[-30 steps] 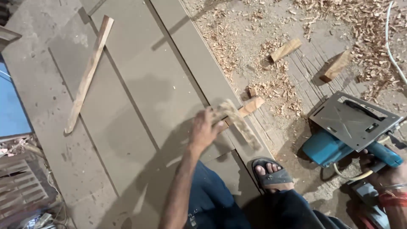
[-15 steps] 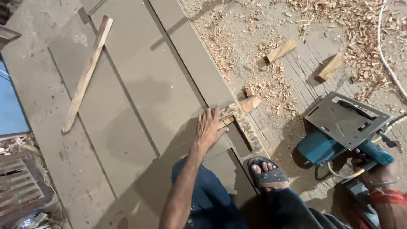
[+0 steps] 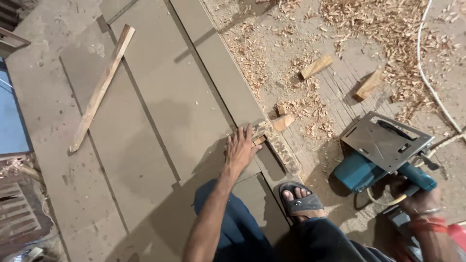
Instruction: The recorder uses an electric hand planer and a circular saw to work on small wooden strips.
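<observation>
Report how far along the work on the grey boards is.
Done: a rectangular notch is already cut in the grey board, and wood shavings litter the floor. In hand: the left hand presses flat beside a small wood offcut at the notch, and the right hand grips the teal power saw lying on the floor. Left: the long wooden batten lies loose, untouched.

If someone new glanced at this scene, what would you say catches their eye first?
Probably the teal power saw lying at lower right on the dusty floor, with the right hand on its handle. Next, the left hand spread flat on the grey board in the middle, beside a small wood piece. Wood shavings litter the upper right.
</observation>
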